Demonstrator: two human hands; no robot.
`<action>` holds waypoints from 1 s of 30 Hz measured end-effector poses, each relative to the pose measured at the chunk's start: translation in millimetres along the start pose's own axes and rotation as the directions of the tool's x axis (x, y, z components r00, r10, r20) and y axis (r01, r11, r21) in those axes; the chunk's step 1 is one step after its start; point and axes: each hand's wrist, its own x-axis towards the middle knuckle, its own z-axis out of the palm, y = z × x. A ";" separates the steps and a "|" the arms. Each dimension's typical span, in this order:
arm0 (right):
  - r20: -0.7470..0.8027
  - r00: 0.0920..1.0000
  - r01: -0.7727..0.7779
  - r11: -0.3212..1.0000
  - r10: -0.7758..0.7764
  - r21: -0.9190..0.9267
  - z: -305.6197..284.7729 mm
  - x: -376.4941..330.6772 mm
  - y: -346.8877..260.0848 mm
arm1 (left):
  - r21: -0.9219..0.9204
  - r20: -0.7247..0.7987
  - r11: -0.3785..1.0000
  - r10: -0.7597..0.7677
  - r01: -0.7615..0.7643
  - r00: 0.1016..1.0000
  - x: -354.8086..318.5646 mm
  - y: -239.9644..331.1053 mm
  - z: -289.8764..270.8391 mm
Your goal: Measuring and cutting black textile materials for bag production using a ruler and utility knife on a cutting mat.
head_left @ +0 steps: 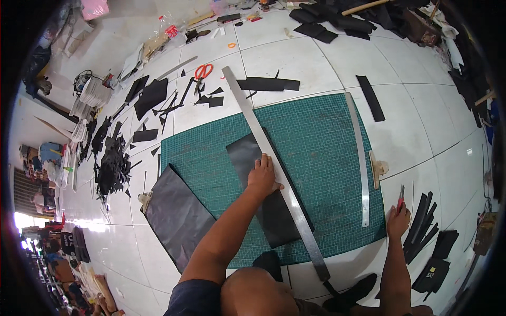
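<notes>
My left hand [263,177] is on a long steel ruler [296,211], its fingers and thumb gripping it against a black sheet [280,224]. The ruler runs slantwise along the sheet, with a narrow black strip of it showing on the right. Beneath them lies a green gridded cutting mat [332,158]. Off the mat's lower right corner, my right hand [398,221] is closed around a red-handled utility knife [401,199], blade pointing away from me. A second, thinner steel ruler [359,152] rests near the mat's right edge.
A larger black sheet [176,216] overlaps the mat's left side. Red-handled scissors [203,72] and a heap of black offcuts [113,166] lie on the white tiles. Black strips [420,224] sit beside my right hand. My dark-covered foot [270,263] touches the mat's near edge.
</notes>
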 end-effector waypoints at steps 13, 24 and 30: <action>-0.064 0.996 -0.008 0.780 0.061 0.625 -7.8 -5.9 -29.6 | -0.034 0.087 0.999 -0.001 0.004 0.996 -3.1 -4.2 -0.7; 0.449 0.743 0.199 0.804 -0.496 0.560 -41.1 -206.7 -143.1 | -0.050 0.069 0.999 -0.007 0.010 0.998 -7.2 -0.9 -1.2; 0.294 0.717 0.369 0.701 -0.633 0.610 -23.8 -218.5 -129.8 | -0.016 0.076 1.000 -0.013 0.014 0.997 -13.0 2.5 -8.9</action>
